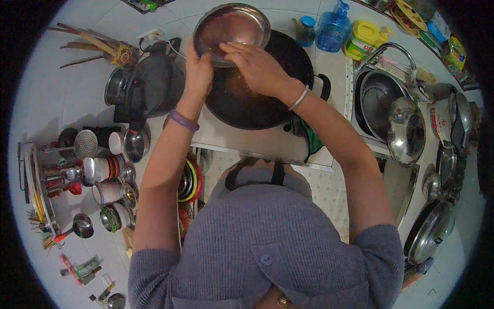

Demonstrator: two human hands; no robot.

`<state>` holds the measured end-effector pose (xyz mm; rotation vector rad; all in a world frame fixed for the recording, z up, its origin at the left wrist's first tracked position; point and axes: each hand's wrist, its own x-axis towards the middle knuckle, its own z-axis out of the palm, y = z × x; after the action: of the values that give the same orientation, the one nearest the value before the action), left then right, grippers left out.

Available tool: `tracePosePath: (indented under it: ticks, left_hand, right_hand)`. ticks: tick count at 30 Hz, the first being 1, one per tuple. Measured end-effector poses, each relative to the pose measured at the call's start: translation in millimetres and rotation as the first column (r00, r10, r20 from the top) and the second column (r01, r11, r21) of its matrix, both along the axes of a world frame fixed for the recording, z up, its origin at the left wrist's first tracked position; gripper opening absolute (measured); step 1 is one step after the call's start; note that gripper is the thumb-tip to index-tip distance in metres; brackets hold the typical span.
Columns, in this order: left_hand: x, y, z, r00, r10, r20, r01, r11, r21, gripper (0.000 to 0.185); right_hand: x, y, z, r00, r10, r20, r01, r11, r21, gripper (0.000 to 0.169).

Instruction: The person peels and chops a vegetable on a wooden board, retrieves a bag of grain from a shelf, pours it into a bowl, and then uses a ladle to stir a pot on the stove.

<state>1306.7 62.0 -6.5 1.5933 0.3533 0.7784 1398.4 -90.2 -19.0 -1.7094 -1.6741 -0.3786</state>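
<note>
My left hand (198, 67) grips the near left rim of a round stainless steel bowl (264, 29), with the thumb on the edge. The bowl is tilted over a large dark wok (266, 110), and its inside looks reddish brown. Reaching over the bowl's near rim, my right hand (252, 67) has its fingers extended and slightly apart. Its thumb is hidden, and I cannot tell whether the fingertips touch the bowl's inside. Brownish matter shows in the wok below my hands, too dim to name.
A black lidded appliance (154, 85) stands left of the wok. To the right are a blue pump bottle (334, 31), a yellow jug (361, 40) and a sink (357, 96) with a basin (380, 104) and a metal lid (407, 131). Stacked bowls (110, 193) line the left counter.
</note>
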Motion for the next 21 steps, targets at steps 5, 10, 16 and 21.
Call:
tracePosePath:
  ticks: [5,10,16,21]
  left_hand:
    - [2,-17,12,0.999,-0.030,-0.025,0.027,0.995,-0.099,0.049]
    - [4,-2,-2,0.999,0.040,-0.017,-0.038,0.993,0.109,0.053]
    - [-2,26,-4,0.970,0.241,-0.025,-0.208,0.881,0.425,0.054]
    - [-3,-3,34,0.998,0.050,-0.028,-0.057,0.932,-0.358,0.048]
  right_hand:
    - [0,15,2,0.999,0.039,0.008,-0.039,0.997,0.061,0.027]
    - [-2,13,2,0.998,0.024,0.058,-0.025,1.000,0.016,0.027]
    - [9,-23,-14,0.989,0.035,0.142,0.001,0.969,-0.249,0.020]
    - [20,-40,-29,0.980,-0.178,0.085,0.196,0.832,-0.519,0.022]
